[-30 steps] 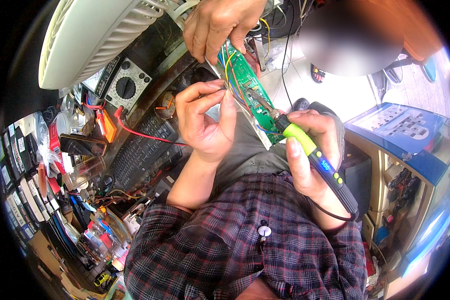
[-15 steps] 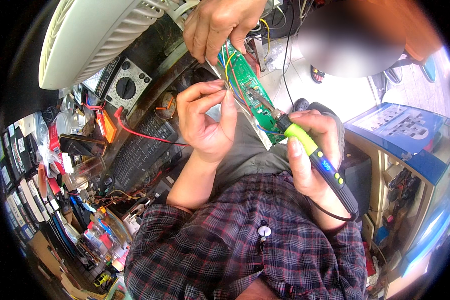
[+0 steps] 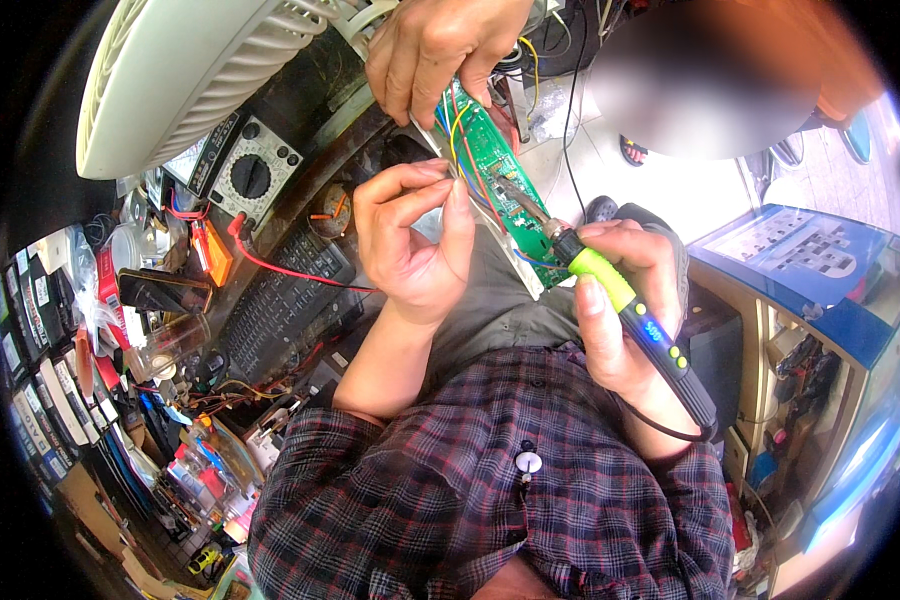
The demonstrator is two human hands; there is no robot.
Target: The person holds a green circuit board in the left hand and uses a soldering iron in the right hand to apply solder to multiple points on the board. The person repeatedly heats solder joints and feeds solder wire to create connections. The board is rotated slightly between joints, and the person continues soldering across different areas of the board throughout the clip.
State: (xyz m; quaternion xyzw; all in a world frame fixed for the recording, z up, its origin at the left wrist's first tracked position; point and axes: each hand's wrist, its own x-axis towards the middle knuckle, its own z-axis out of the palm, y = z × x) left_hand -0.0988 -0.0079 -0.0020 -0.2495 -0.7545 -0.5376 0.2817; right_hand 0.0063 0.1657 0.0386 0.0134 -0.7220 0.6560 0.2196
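A long green circuit board [image 3: 487, 150] in a pale strip-like frame lies slantwise in front of me, with red, yellow and blue wires along it. My right hand [image 3: 625, 300] grips a soldering iron [image 3: 660, 340] with a green and black handle and a small lit display. Its metal tip reaches onto the middle of the board, at or very near the parts there. My left hand [image 3: 415, 235] pinches thumb and fingertips together at the board's left edge; what is between them is too small to make out. Another person's hand [image 3: 445, 50] holds the board's far end.
To the left stand a white fan [image 3: 190, 80], a multimeter [image 3: 253, 172] with a red lead [image 3: 290, 280], and a black keyboard [image 3: 285, 295]. Stacked boxes and small goods crowd the lower left. A blue-topped cabinet [image 3: 800, 265] stands at right. A black cable [image 3: 570, 130] hangs beyond the board.
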